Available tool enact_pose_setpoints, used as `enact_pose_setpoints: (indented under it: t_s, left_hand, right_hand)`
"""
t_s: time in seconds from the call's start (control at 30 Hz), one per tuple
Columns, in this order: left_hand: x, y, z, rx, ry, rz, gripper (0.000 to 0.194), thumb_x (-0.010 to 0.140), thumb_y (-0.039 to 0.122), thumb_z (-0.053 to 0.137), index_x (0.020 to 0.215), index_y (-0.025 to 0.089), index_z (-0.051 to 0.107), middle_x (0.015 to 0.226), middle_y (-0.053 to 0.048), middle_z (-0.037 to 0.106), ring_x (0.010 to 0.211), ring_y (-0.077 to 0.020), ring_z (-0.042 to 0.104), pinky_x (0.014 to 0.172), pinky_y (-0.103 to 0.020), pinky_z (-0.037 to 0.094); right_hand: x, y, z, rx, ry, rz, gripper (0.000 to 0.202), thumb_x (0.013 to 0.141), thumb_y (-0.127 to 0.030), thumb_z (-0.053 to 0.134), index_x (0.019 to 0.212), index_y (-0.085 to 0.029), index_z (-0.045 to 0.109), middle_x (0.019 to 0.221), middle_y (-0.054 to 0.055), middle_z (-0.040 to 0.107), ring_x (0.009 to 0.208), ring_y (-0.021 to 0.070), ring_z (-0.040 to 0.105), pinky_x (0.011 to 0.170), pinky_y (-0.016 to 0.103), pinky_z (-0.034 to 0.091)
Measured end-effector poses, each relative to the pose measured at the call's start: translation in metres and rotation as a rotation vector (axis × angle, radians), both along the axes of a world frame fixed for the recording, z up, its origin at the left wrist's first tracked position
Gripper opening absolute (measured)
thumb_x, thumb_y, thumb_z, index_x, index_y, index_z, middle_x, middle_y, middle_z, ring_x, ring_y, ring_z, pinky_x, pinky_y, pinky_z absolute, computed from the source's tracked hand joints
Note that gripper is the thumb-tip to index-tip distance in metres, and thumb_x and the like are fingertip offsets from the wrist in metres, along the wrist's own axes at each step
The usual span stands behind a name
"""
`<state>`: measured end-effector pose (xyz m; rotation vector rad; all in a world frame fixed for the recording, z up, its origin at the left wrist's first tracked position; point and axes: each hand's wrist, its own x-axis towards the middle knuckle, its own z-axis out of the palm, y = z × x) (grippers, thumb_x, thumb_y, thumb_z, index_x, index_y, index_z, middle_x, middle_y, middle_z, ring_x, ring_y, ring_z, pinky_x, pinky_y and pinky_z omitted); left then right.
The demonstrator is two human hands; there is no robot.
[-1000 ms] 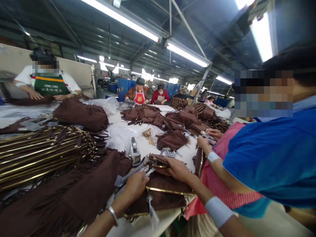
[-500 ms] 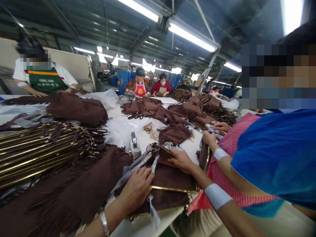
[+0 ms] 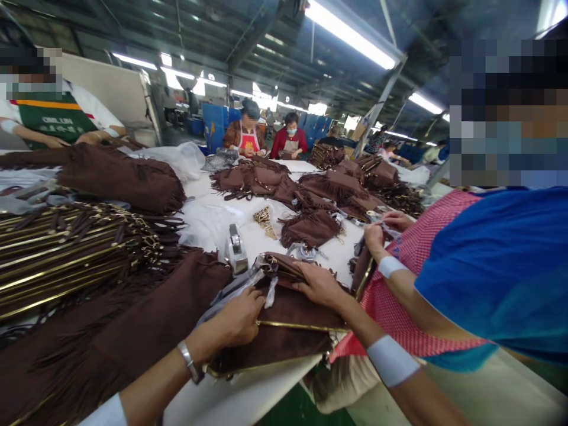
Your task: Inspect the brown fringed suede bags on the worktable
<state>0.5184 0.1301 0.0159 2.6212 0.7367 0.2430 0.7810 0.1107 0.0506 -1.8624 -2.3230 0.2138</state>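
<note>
A: The left hand [image 3: 237,322] lies curled on the flat brown suede bag with gold metal trim [image 3: 284,337], fingers closed on a thin clear plastic strip [image 3: 235,293]. The right hand [image 3: 317,284] lies spread, open, flat on the bag's folded top edge, gripping nothing.

B: I'd keep that palm down so the soft nap can't slide, and draw the film along the rigid gold bar.

A: Just beyond the hands stands a small grey tape dispenser [image 3: 236,251] on the white counter [image 3: 257,236]. Farther off lie fringed brown suede pieces [image 3: 310,228], limp and matte.
</note>
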Motion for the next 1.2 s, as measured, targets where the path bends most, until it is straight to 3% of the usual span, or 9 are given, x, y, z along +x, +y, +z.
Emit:
enact_pose_setpoints:
  t_s: [0.2, 0.4, 0.53, 0.67, 0.77, 0.87, 0.93, 1.0, 1.2]
  left_hand:
    - [-0.003, 0.01, 0.013, -0.038, -0.007, -0.079, 0.033, 0.07, 0.012, 0.053, 0.101, 0.015, 0.062, 0.105, -0.013, 0.064, 0.1, -0.029, 0.059, 0.093, -0.037, 0.048]
    - [-0.011, 0.019, 0.012, -0.136, -0.042, -0.09, 0.044, 0.074, 0.021, 0.06, 0.118, 0.018, 0.059, 0.122, -0.011, 0.061, 0.111, -0.0284, 0.057, 0.1, -0.038, 0.045]
    - [-0.029, 0.017, 0.006, -0.224, -0.17, 0.066, 0.041, 0.08, 0.016, 0.052, 0.12, 0.021, 0.058, 0.124, -0.006, 0.062, 0.114, -0.0236, 0.056, 0.103, -0.034, 0.041]
    - [-0.058, -0.028, 0.005, -0.201, -0.356, 0.356, 0.027, 0.092, 0.021, 0.04, 0.112, 0.022, 0.059, 0.113, -0.006, 0.065, 0.107, -0.0217, 0.058, 0.097, -0.034, 0.042]
    - [-0.066, -0.087, -0.008, -0.357, -0.371, 0.388, 0.023, 0.095, 0.029, 0.04, 0.092, 0.023, 0.062, 0.088, -0.003, 0.066, 0.084, -0.0192, 0.062, 0.077, -0.03, 0.045]
    - [-0.051, -0.133, -0.04, -0.832, -0.373, 0.4, 0.021, 0.091, 0.034, 0.046, 0.085, 0.021, 0.06, 0.07, -0.001, 0.063, 0.069, -0.0183, 0.063, 0.061, -0.027, 0.044]
    - [-0.032, -0.145, -0.062, -1.148, -0.519, 0.541, 0.028, 0.085, 0.038, 0.051, 0.103, 0.017, 0.057, 0.068, -0.001, 0.063, 0.062, -0.0189, 0.063, 0.051, -0.026, 0.042]
    - [-0.012, -0.144, -0.073, -1.275, -0.718, 0.644, 0.044, 0.074, 0.042, 0.063, 0.104, 0.01, 0.058, 0.075, -0.006, 0.066, 0.063, -0.0198, 0.063, 0.05, -0.026, 0.043]
    - [0.035, -0.115, -0.054, -1.354, -1.054, 0.755, 0.055, 0.06, 0.049, 0.077, 0.098, 0.01, 0.066, 0.108, -0.015, 0.068, 0.092, -0.0258, 0.065, 0.07, -0.031, 0.053]
  right_hand:
    - [-0.012, -0.042, -0.026, 0.001, -0.096, 0.065, 0.123, 0.06, -0.07, 0.072, 0.153, -0.019, 0.01, 0.157, 0.021, 0.018, 0.144, 0.0379, 0.017, 0.112, 0.054, 0.024]
    - [-0.016, -0.049, -0.038, 0.048, -0.151, 0.041, 0.13, 0.053, -0.055, 0.084, 0.153, -0.025, 0.006, 0.159, 0.018, 0.009, 0.145, 0.0387, 0.011, 0.112, 0.057, 0.021]
    - [-0.023, -0.051, -0.041, 0.061, -0.192, 0.052, 0.134, 0.049, -0.05, 0.086, 0.153, -0.023, 0.006, 0.159, 0.021, 0.006, 0.144, 0.0428, 0.009, 0.111, 0.06, 0.02]
    - [-0.02, -0.049, -0.04, 0.097, -0.222, 0.081, 0.115, 0.061, -0.034, 0.08, 0.152, -0.023, 0.01, 0.158, 0.02, 0.013, 0.143, 0.041, 0.016, 0.111, 0.057, 0.023]
    - [-0.011, -0.033, -0.03, 0.067, -0.179, 0.129, 0.096, 0.07, -0.026, 0.068, 0.151, -0.017, 0.018, 0.153, 0.021, 0.029, 0.138, 0.036, 0.031, 0.108, 0.051, 0.031]
    - [-0.005, -0.013, -0.013, 0.045, -0.11, 0.187, 0.075, 0.077, -0.026, 0.058, 0.146, -0.013, 0.031, 0.144, 0.018, 0.045, 0.131, 0.0303, 0.042, 0.107, 0.046, 0.035]
    - [-0.003, -0.003, -0.002, 0.022, -0.068, 0.199, 0.067, 0.078, -0.026, 0.055, 0.143, -0.015, 0.038, 0.139, 0.015, 0.051, 0.127, 0.0285, 0.048, 0.105, 0.042, 0.038]
    - [0.0, 0.003, 0.005, -0.019, -0.029, 0.189, 0.066, 0.077, -0.025, 0.054, 0.14, -0.016, 0.041, 0.137, 0.013, 0.054, 0.123, 0.0283, 0.052, 0.102, 0.04, 0.041]
    - [0.018, 0.014, 0.006, -0.092, 0.073, 0.153, 0.07, 0.073, -0.019, 0.053, 0.142, -0.023, 0.041, 0.135, 0.006, 0.057, 0.118, 0.028, 0.056, 0.099, 0.039, 0.043]
